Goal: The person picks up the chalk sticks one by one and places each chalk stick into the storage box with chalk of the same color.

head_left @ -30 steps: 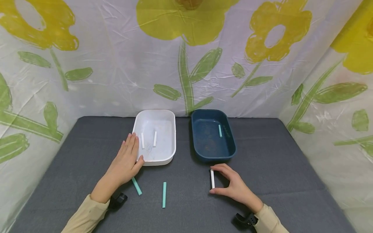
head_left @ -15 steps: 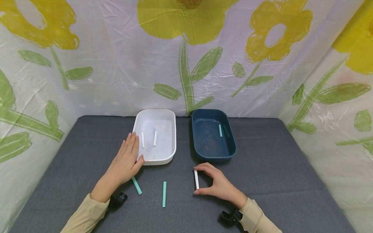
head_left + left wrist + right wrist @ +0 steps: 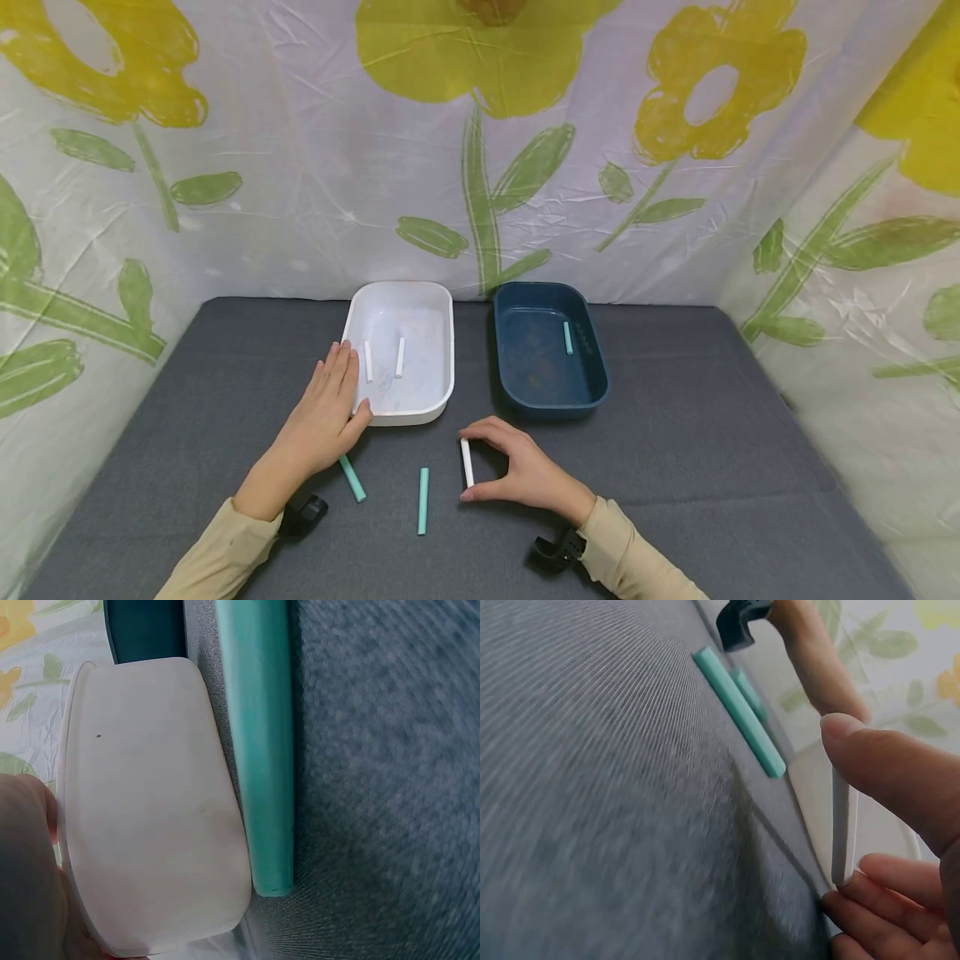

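My right hand (image 3: 521,469) pinches a white chalk stick (image 3: 467,463) by its two ends, thumb at the near end and fingertips at the far one. In the right wrist view the same chalk (image 3: 843,836) stands between thumb and fingers, off the cloth. My left hand (image 3: 318,417) rests with straight fingers along the left side of a white tub (image 3: 408,417), its thumb by the front corner. Two white chalk sticks lie in that tub. A green chalk stick (image 3: 423,502) lies between my hands; another green chalk (image 3: 352,479) is partly hidden under my left hand.
A dark blue tub (image 3: 553,408) stands right of the white one, with a single green chalk (image 3: 567,338) inside. Dark grey cloth (image 3: 720,433) covers the table. Flower-printed curtains (image 3: 322,183) hang behind and at the sides.
My right hand has moved left with the white chalk, from in front of the blue tub to the gap between the tubs. The left hand has stayed put.
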Available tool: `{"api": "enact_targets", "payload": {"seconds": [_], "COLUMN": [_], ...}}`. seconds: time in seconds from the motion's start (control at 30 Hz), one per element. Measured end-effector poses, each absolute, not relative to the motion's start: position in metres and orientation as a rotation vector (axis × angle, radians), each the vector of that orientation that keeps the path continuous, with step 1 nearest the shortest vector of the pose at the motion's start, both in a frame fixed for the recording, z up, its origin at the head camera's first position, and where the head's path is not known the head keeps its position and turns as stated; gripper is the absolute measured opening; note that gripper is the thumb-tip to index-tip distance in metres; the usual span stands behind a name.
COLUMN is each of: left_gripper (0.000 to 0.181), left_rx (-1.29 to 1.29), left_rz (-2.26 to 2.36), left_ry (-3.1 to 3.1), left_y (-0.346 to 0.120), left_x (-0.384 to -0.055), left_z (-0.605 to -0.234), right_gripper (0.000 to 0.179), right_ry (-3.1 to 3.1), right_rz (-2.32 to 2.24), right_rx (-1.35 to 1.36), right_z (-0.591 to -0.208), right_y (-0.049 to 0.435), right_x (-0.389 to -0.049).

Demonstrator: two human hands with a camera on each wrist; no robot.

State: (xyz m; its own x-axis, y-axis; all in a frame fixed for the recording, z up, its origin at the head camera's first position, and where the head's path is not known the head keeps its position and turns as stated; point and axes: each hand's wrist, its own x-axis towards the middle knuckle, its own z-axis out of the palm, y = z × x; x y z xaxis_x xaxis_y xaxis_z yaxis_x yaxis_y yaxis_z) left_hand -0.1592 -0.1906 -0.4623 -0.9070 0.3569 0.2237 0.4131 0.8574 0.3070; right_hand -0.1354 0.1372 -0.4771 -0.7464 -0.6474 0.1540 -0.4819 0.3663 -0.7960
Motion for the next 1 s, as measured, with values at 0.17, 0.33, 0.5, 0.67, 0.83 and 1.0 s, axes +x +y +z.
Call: {"api": "enact_targets", "payload": {"seconds": [0.17,0.33,0.5,0.67,0.83,1.0], "left_gripper": [0.071,0.071,0.071,0.071,0.071,0.071], "left_rx": [-0.597,-0.594,-0.591,-0.593,-0.597,-0.597], "left_rz": [-0.525,-0.527,-0.521,-0.529,-0.526,-0.525], "left_ry": [-2.867,-2.865,-2.873,-2.879,-2.872,-2.874], "left_y": [-0.19,-0.189,-0.189,-0.189,-0.19,-0.19], "left_x": [-0.159,-0.159,-0.159,-0.16,-0.16,-0.16], "left_z": [-0.462,-0.462,-0.462,-0.461,-0.461,-0.461], "right_gripper": [0.074,0.073,0.07,0.072,0.071,0.071], "right_ry": [2.387,2.363,2.383,2.375,2.384,2.407], "right_rz": [-1.376,-1.408,-1.402,-1.428,-1.448,-1.448], "right_rx": [-1.028,-1.038,-1.072,-1.118,-1.144,-1.142], "right_z": [-0.469,-0.457,-0.446,-0.437,-0.429,-0.418], "right_y": [0.128,0.123,0.117,0.112,0.107,0.1], "right_x": [-0.138,-0.138,-0.138,-0.139,-0.144,-0.151]}}
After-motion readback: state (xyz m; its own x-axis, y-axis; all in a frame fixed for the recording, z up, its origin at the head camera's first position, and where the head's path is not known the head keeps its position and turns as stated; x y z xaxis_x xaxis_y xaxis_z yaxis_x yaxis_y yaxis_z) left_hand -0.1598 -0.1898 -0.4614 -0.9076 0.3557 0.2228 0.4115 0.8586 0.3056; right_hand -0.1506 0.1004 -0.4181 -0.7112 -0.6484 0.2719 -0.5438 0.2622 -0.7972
